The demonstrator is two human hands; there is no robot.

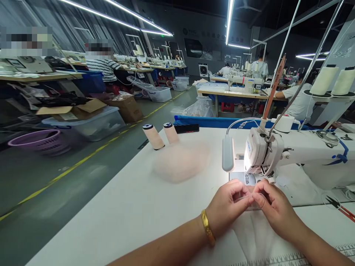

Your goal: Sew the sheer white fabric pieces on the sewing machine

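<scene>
In front of the needle of a white sewing machine [257, 147], my left hand [231, 201] and my right hand [273, 207] meet with their fingertips almost touching. Both are closed in a pinch on a thin, sheer pale fabric [253, 231], which hangs from the fingers toward the table's front edge. A gold bracelet [208, 227] circles my left wrist. The presser foot [247, 178] is just beyond the fingertips, lit by a small lamp [227, 153]. How the fabric lies between the fingers is partly hidden.
A blurred heap of pale fabric [181, 162] lies left on the white table [133, 207], near two thread cones [154, 136] and a dark phone-like slab [187, 128]. Red-handled snips [344, 210] rest at right; a ruler scale [294, 260] runs along the front. People sit at machines beyond.
</scene>
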